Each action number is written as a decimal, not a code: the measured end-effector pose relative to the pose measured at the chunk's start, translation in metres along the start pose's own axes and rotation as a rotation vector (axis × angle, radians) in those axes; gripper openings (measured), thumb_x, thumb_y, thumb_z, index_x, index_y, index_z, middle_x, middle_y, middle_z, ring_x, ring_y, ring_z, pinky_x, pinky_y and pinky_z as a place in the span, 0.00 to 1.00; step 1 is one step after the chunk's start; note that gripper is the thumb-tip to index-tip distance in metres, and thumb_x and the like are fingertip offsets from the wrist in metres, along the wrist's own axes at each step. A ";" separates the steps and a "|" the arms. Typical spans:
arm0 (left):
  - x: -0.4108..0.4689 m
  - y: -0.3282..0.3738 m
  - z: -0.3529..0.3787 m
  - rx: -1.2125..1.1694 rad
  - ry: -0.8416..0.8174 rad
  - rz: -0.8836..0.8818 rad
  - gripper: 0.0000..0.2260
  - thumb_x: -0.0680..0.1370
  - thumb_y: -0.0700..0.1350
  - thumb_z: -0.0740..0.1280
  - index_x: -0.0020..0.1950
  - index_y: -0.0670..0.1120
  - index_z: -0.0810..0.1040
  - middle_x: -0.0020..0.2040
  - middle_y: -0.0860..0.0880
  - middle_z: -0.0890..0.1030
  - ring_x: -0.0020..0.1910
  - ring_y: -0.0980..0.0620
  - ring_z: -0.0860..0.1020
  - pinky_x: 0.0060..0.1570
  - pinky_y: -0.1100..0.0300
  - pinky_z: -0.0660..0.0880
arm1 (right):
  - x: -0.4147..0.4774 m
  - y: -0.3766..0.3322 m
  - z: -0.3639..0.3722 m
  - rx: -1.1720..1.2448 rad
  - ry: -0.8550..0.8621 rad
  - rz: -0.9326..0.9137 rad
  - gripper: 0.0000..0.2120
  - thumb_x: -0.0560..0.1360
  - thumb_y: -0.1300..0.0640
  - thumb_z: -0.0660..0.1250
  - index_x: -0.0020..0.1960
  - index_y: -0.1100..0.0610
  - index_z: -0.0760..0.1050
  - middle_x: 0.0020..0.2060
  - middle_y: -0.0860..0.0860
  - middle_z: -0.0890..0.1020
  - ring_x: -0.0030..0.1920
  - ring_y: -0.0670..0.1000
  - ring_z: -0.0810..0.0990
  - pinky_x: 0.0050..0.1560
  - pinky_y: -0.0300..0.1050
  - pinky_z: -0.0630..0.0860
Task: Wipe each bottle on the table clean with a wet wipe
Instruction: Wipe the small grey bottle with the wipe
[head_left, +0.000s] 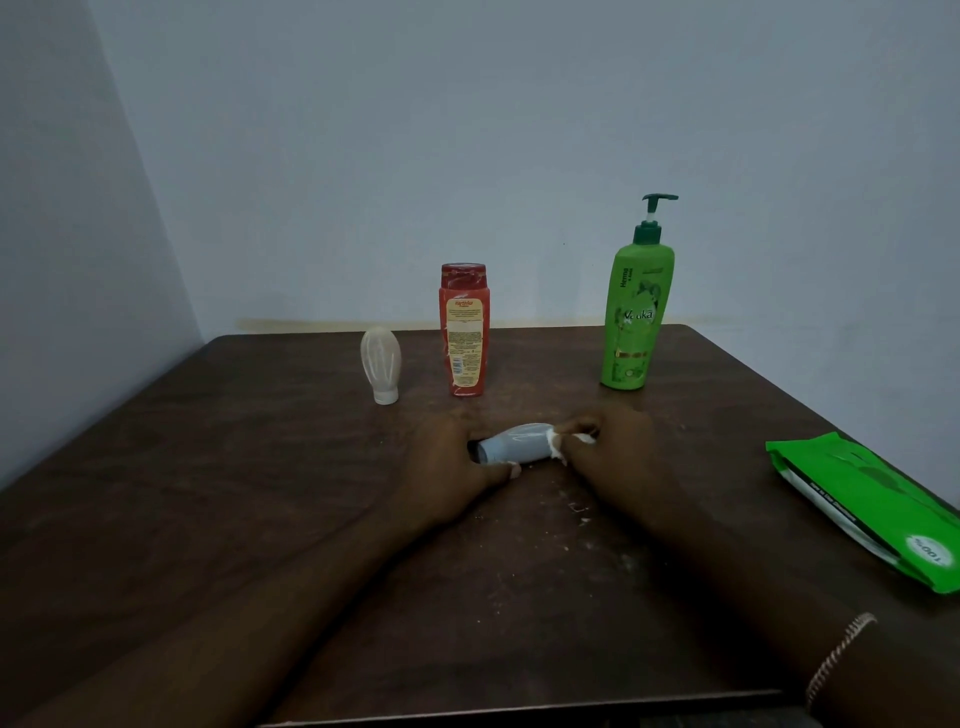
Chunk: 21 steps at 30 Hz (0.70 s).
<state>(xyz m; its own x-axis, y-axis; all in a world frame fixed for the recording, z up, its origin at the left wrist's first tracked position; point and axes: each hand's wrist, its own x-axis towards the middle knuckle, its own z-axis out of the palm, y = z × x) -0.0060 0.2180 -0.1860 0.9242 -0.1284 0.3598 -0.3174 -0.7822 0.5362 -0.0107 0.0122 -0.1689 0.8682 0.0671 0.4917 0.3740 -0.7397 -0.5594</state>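
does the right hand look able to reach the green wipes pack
Probably yes: only bare table lies between the right hand and the green wipes pack, though it pinches a wipe.

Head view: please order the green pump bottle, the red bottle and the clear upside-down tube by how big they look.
1. green pump bottle
2. red bottle
3. clear tube
All three stand about equally far from the camera, so this order seems reliable.

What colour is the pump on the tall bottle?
Dark green pump, clearest in the head view.
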 end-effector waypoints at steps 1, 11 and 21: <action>0.000 0.000 0.000 0.010 0.007 0.011 0.19 0.71 0.57 0.77 0.57 0.49 0.82 0.48 0.53 0.81 0.44 0.56 0.78 0.46 0.54 0.80 | -0.001 -0.003 0.002 0.006 -0.012 -0.010 0.04 0.73 0.57 0.72 0.46 0.53 0.86 0.42 0.46 0.86 0.36 0.37 0.76 0.38 0.21 0.66; -0.002 0.000 0.002 -0.103 0.043 0.102 0.12 0.76 0.52 0.73 0.53 0.46 0.85 0.49 0.51 0.85 0.46 0.58 0.81 0.49 0.56 0.79 | -0.016 -0.023 0.012 -0.098 -0.260 -0.521 0.11 0.76 0.58 0.66 0.56 0.50 0.82 0.53 0.48 0.80 0.50 0.46 0.77 0.49 0.37 0.73; -0.002 -0.003 -0.001 0.004 0.005 0.085 0.19 0.70 0.57 0.76 0.56 0.49 0.83 0.47 0.53 0.82 0.44 0.56 0.78 0.46 0.51 0.79 | 0.000 -0.001 -0.005 -0.266 -0.175 -0.256 0.12 0.72 0.63 0.69 0.54 0.57 0.82 0.50 0.53 0.80 0.49 0.54 0.79 0.48 0.45 0.73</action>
<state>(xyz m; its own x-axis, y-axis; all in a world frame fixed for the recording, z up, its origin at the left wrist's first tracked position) -0.0070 0.2215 -0.1879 0.8927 -0.1913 0.4079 -0.3939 -0.7710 0.5004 -0.0130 0.0096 -0.1653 0.8088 0.3680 0.4588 0.5081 -0.8301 -0.2297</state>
